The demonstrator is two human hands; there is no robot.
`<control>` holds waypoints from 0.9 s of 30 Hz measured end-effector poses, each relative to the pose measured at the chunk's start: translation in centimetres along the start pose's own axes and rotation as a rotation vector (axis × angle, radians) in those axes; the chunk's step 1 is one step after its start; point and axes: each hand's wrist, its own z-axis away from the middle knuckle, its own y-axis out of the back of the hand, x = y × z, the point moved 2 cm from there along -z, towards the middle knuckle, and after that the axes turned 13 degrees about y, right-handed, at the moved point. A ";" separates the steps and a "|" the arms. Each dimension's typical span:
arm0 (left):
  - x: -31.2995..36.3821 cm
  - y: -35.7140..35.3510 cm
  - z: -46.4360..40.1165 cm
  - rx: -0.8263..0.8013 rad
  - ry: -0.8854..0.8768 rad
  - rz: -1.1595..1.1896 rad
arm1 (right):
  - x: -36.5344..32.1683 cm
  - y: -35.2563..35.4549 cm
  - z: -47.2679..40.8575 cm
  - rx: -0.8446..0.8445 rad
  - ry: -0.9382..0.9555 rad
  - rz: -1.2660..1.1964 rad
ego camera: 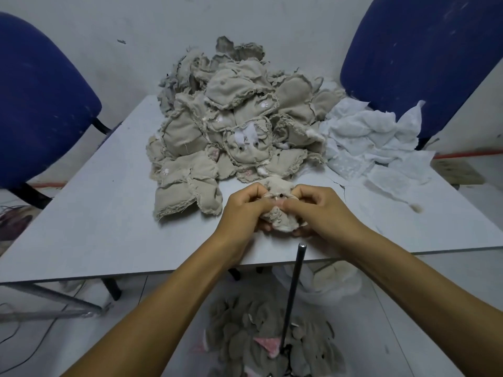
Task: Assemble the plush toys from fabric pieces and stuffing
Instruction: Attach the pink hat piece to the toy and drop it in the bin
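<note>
- The left hand (246, 210) and right hand (317, 210) both pinch a small beige plush piece (280, 216), fingers curled round it and thumbs meeting at its middle.
- The piece is held just above the near part of the grey table (103, 221).
- Just beyond the grip lies a heap of beige fabric shells (231, 126).
- Beyond and right of the grip lies crumpled white fabric (373, 142).
- Below the grip a dark rod (292, 295) stands upright over grey plush pieces (245, 336) on the floor.
</note>
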 end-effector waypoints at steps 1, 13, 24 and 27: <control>0.0 -0.1 0.2 -0.041 0.001 0.010 | 0.2 0.0 -0.1 0.056 0.016 0.030; 0.1 1.1 0.5 -0.136 0.041 0.109 | -0.3 0.7 0.4 -0.180 -0.035 -0.075; 0.4 0.0 -0.4 -0.036 0.127 0.080 | 0.7 -0.1 1.0 0.072 0.250 0.552; 0.2 0.2 0.4 -0.072 0.042 0.055 | 0.9 -0.1 1.0 0.143 0.266 0.580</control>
